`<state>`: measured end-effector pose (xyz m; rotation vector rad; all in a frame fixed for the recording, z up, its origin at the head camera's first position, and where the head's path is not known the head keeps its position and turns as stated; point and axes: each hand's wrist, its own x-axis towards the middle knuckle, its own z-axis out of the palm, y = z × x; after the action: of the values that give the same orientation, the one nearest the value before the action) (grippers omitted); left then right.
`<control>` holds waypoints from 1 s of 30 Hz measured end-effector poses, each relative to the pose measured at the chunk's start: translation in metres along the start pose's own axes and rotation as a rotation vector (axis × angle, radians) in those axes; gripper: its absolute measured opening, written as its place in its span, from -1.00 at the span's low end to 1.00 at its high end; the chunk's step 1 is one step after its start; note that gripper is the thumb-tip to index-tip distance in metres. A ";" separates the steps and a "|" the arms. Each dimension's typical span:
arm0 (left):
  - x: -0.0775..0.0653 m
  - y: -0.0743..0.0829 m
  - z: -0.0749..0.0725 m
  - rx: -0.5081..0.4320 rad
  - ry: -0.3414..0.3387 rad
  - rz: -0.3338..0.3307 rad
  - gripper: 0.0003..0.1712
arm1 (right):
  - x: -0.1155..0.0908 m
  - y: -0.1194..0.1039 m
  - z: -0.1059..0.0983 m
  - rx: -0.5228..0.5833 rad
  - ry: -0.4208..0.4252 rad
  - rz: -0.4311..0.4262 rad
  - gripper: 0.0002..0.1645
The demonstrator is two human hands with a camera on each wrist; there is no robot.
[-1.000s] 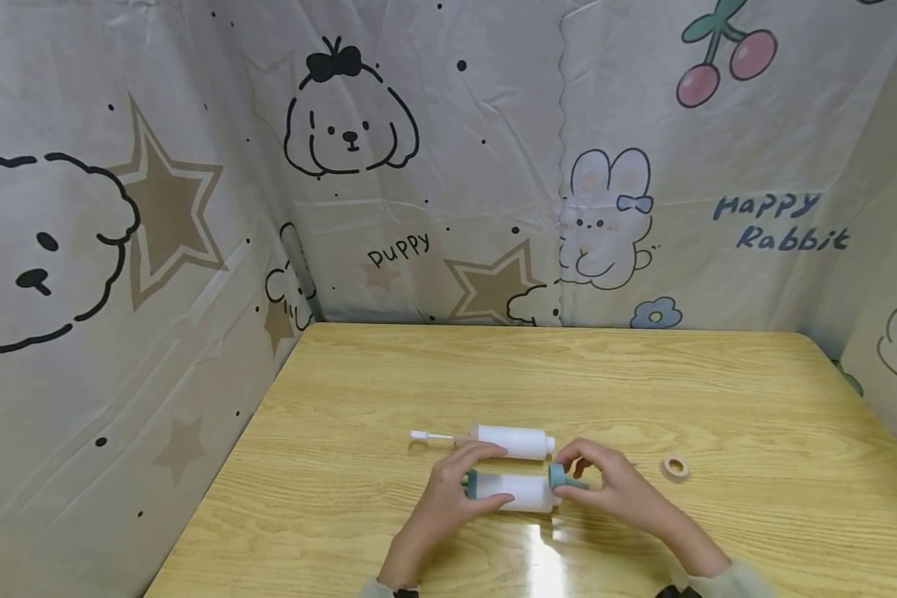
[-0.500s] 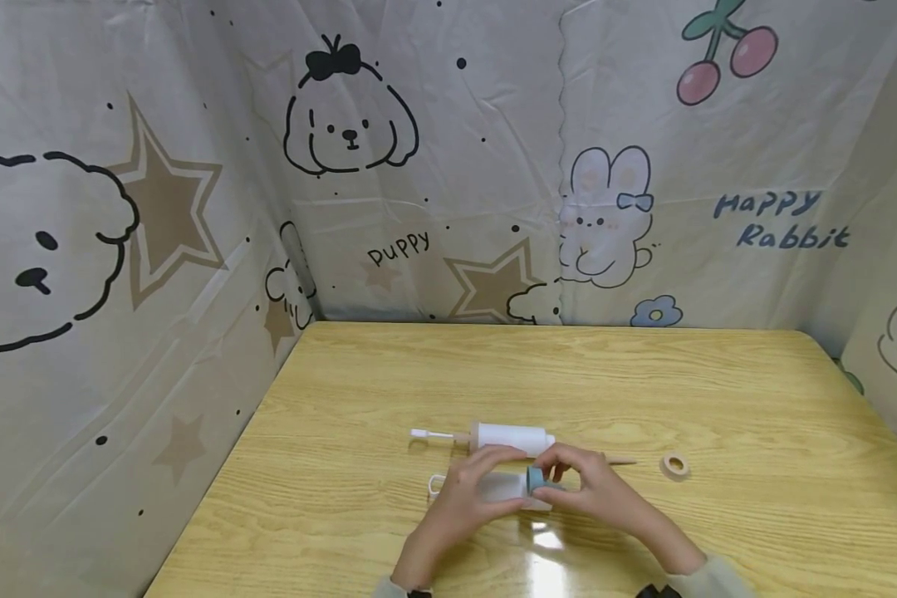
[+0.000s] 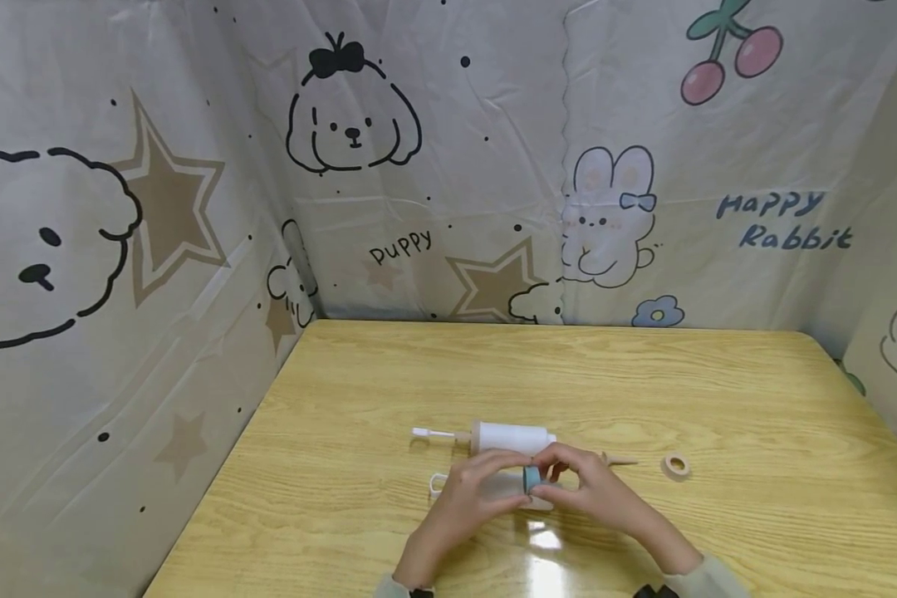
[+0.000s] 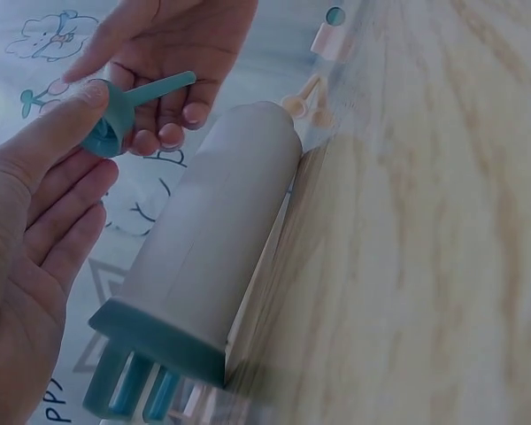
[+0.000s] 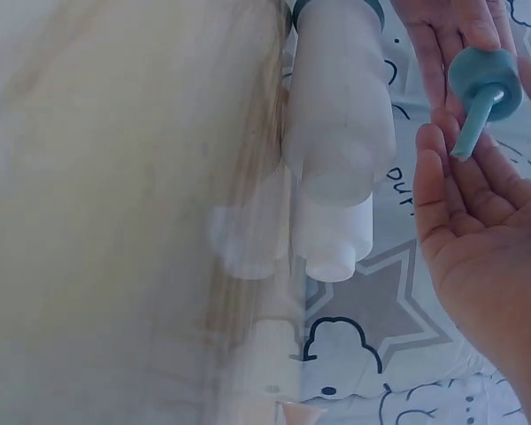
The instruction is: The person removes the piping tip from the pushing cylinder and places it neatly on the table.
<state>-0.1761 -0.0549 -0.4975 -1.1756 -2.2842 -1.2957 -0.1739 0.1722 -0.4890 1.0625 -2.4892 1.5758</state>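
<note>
Both hands meet on a small teal nozzle cap (image 3: pixel 531 480), a wide round collar with a thin spout. My left hand (image 3: pixel 463 494) pinches its collar, the thumb on top in the left wrist view. My right hand (image 3: pixel 586 486) holds the cap from the other side, its fingers around the spout (image 5: pixel 478 124). Below the hands lies a white cylinder (image 4: pixel 212 212) with a teal end and teal handle loops (image 4: pixel 128 385). It is on its side, partly covered by my hands in the head view.
Just behind lies a second white cylinder (image 3: pixel 510 438) with a beige end and a white-tipped rod (image 3: pixel 435 433). A beige cone-shaped nozzle (image 3: pixel 622 459) and a beige ring (image 3: pixel 676 467) lie to the right on the wooden table (image 3: pixel 359 382). A printed curtain (image 3: pixel 419 183) surrounds the table.
The teal cap has moved left, over the near cylinder, in my right hand. My left hand has shifted right from the cylinder's teal end and now grips the cap too.
</note>
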 end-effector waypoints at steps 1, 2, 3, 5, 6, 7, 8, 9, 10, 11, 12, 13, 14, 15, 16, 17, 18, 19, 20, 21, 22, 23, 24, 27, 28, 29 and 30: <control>0.000 0.000 0.000 0.001 0.007 0.004 -0.53 | -0.001 0.000 -0.002 0.019 -0.006 0.043 -0.79; 0.001 0.000 0.000 0.003 0.017 0.008 -0.54 | -0.002 0.000 -0.003 0.045 -0.013 0.086 -0.80; 0.001 0.000 0.000 0.005 0.027 0.009 -0.54 | -0.003 0.000 -0.005 0.071 -0.022 0.129 -0.80; 0.001 0.000 0.000 0.018 0.047 0.011 -0.54 | -0.005 0.001 -0.009 0.119 -0.045 0.194 -0.75; 0.001 0.000 -0.001 0.018 0.053 0.005 -0.54 | -0.006 0.001 -0.011 0.142 -0.060 0.219 -0.72; 0.000 0.000 -0.001 0.020 0.059 0.000 -0.53 | -0.008 0.002 -0.013 0.166 -0.077 0.236 -0.70; 0.000 0.000 -0.001 0.015 0.064 -0.008 -0.53 | -0.009 0.003 -0.014 0.183 -0.093 0.244 -0.68; 0.000 0.000 -0.002 0.011 0.066 -0.013 -0.53 | -0.010 0.003 -0.015 0.193 -0.108 0.248 -0.67; 0.000 0.000 -0.002 0.006 0.069 -0.016 -0.53 | -0.011 0.004 -0.016 0.204 -0.121 0.248 -0.66; -0.001 0.000 -0.002 0.002 0.071 -0.018 -0.53 | -0.012 0.004 -0.017 0.218 -0.131 0.247 -0.66; -0.001 0.000 -0.002 -0.009 0.072 -0.025 -0.53 | -0.012 0.004 -0.018 0.230 -0.138 0.246 -0.66; -0.001 -0.001 -0.002 -0.008 0.076 -0.023 -0.53 | -0.013 0.004 -0.018 0.239 -0.143 0.242 -0.67; -0.001 -0.001 -0.002 -0.006 0.080 -0.018 -0.53 | -0.013 0.005 -0.018 0.245 -0.147 0.237 -0.68; -0.001 -0.002 -0.002 -0.002 0.084 -0.015 -0.53 | -0.014 0.005 -0.019 0.250 -0.149 0.231 -0.68; -0.001 -0.002 -0.002 0.000 0.088 -0.013 -0.53 | -0.014 0.005 -0.019 0.255 -0.151 0.225 -0.69; -0.001 -0.002 -0.002 0.002 0.090 -0.013 -0.53 | -0.014 0.005 -0.019 0.260 -0.152 0.220 -0.70; -0.002 -0.002 -0.002 0.003 0.092 -0.012 -0.53 | -0.015 0.006 -0.019 0.259 -0.154 0.214 -0.71; -0.002 -0.002 -0.002 0.002 0.092 -0.012 -0.54 | -0.015 0.006 -0.018 0.257 -0.155 0.205 -0.72; -0.002 -0.002 -0.002 0.000 0.093 -0.012 -0.54 | -0.015 0.007 -0.018 0.257 -0.156 0.197 -0.72; -0.002 -0.002 -0.002 -0.003 0.093 -0.015 -0.54 | -0.015 0.007 -0.018 0.259 -0.158 0.191 -0.73; -0.002 -0.002 -0.002 -0.005 0.093 -0.016 -0.54 | -0.016 0.007 -0.018 0.259 -0.158 0.184 -0.74; -0.002 -0.002 -0.002 0.000 0.094 -0.012 -0.54 | -0.016 0.007 -0.018 0.259 -0.157 0.181 -0.75; -0.002 -0.002 -0.002 0.001 0.095 -0.011 -0.54 | -0.016 0.007 -0.018 0.258 -0.155 0.179 -0.75; -0.002 -0.002 -0.002 0.004 0.097 -0.008 -0.53 | -0.016 0.006 -0.018 0.265 -0.142 0.193 -0.75; -0.002 -0.002 -0.002 0.007 0.098 -0.007 -0.53 | -0.016 0.006 -0.018 0.266 -0.137 0.199 -0.75; -0.002 -0.002 -0.002 0.008 0.097 -0.007 -0.53 | -0.015 0.005 -0.018 0.267 -0.133 0.204 -0.75; -0.002 -0.002 -0.002 0.005 0.094 -0.012 -0.53 | -0.015 0.004 -0.017 0.268 -0.130 0.204 -0.74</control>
<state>-0.1764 -0.0583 -0.4981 -1.0772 -2.2304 -1.3198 -0.1705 0.1952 -0.4893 0.9913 -2.5963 2.0075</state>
